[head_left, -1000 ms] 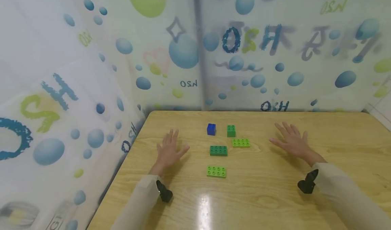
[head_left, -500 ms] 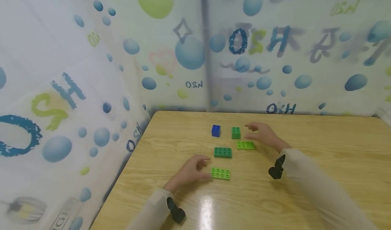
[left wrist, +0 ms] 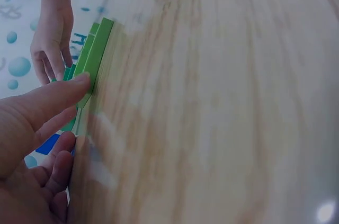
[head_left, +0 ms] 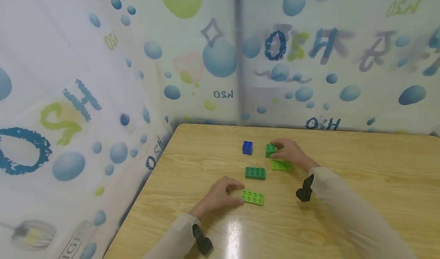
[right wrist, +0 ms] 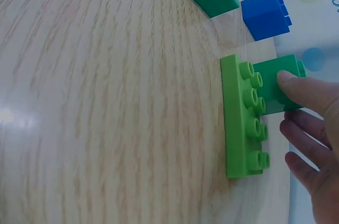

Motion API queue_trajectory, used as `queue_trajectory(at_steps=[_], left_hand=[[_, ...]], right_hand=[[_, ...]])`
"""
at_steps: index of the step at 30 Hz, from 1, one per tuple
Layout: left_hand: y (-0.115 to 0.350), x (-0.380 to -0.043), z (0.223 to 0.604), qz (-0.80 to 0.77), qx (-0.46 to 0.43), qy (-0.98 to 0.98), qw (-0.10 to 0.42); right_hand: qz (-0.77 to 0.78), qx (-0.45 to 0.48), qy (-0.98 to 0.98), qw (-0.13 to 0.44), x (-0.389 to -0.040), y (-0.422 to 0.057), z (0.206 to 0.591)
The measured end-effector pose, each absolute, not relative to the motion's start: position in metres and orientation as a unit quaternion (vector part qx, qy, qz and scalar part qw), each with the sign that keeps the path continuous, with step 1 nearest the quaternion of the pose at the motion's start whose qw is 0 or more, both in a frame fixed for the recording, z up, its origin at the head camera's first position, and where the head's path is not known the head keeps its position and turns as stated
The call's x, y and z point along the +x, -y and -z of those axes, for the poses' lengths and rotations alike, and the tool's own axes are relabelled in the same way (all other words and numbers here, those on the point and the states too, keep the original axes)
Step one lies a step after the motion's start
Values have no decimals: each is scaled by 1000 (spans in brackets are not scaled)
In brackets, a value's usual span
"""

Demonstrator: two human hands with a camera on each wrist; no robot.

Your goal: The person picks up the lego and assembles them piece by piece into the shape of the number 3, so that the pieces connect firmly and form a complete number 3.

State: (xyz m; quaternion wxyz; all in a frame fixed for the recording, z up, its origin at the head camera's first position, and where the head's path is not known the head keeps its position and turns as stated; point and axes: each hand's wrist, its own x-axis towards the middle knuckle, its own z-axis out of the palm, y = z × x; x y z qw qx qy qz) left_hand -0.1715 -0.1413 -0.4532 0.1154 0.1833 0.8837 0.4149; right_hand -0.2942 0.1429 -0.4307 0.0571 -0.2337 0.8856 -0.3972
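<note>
In the head view my left hand is at the left end of a thin light-green building brick, thumb and forefinger apart on either side of that end. The left wrist view shows the thumb overlapping this brick. My right hand holds a small green brick between thumb and fingers. In the right wrist view the thumb lies on the near face of the green brick, and its far side is hidden. Just in front of it lies a second thin light-green brick.
A dark-green brick lies between the hands, and a small blue brick stands farther back. The wooden table meets a patterned curtain at its back and left edges.
Both hands came inward from flat, spread poses at the sides. The left reached the front light-green brick; the right moved left and took hold of the small green brick. The view shifted slightly.
</note>
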Motion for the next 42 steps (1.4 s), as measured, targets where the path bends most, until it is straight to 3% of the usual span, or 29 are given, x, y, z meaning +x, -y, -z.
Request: queue_trajectory(at_steps=[17, 28, 42], left_hand=[[141, -171, 455, -416, 188, -883, 107], [142, -172, 453, -413, 181, -885, 116], [140, -174, 453, -412, 192, -885, 105]], right_hand=[[389, -238, -889, 36, -277, -144, 413], [369, -315, -875, 14, -244, -133, 405], [374, -327, -867, 41, -196, -116, 412]])
